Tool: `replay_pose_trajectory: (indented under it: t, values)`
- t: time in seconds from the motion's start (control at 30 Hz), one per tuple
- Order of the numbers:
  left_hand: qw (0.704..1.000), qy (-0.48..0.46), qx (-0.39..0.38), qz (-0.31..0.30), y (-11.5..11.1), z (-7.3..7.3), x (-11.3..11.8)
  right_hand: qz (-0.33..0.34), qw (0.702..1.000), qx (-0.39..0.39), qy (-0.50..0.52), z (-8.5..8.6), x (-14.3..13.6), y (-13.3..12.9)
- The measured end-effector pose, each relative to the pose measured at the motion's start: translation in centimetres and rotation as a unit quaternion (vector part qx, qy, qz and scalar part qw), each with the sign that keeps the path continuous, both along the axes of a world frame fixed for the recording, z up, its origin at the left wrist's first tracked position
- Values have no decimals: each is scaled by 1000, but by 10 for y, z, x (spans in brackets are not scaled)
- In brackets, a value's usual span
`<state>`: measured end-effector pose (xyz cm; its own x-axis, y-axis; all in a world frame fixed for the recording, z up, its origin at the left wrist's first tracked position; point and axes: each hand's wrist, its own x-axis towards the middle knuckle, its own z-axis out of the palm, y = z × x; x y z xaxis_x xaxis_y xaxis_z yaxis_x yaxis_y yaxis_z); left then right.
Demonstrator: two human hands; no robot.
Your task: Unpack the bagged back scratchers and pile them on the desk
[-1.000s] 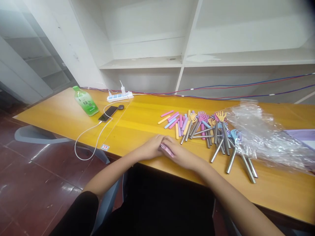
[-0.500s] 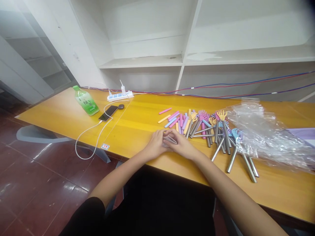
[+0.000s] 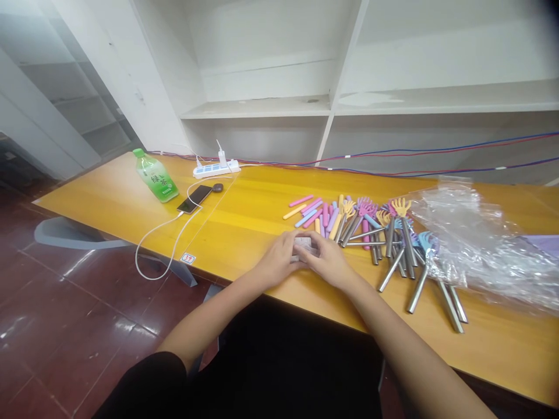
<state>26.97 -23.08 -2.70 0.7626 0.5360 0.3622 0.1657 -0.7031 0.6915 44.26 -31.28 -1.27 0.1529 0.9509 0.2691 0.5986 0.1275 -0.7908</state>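
Observation:
Near the table's front edge, my left hand and my right hand meet around a small stack of pale, card-like pieces. Fingers of both hands wrap the stack's sides, and its printed top shows between them. Just beyond lie several pink, yellow, blue and purple tubes. To the right of my right hand is a pile of metal rods with colourful hand-shaped heads, some partly under clear plastic bags.
On the left of the wooden table stand a green-capped bottle, a phone with a looping white cable, a small dark object and a power strip. White shelving rises behind.
The stack between my hands has tilted, so its printed top face now shows instead of its layered edges. The whole view has shifted slightly.

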Motion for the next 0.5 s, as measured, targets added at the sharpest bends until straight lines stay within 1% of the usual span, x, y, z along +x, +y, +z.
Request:
replay_pose_trajectory:
  t: [0.13, 0.23, 0.3, 0.37, 0.47, 0.5]
  values:
    - [1000, 25, -12, -13, 0, 0, 1, 1, 997, 74, 6, -3, -5, -5]
    - [998, 54, -25, -16, -1, 0, 1, -32, 993, 109, 28, -3, -12, -7]
    - [997, 66, -29, -18, -1, 0, 2, -65, 989, 118, 56, -4, -16, -6]
    - [997, 65, -28, -17, 0, 0, 2, -79, 985, 117, 103, -5, -19, -4]
    - [998, 54, -20, -23, 0, 3, 0, -73, 979, 105, 162, -9, -17, -1]
    - [998, 52, -16, -27, 0, 4, 0, -61, 981, 97, 156, -11, -16, -1]
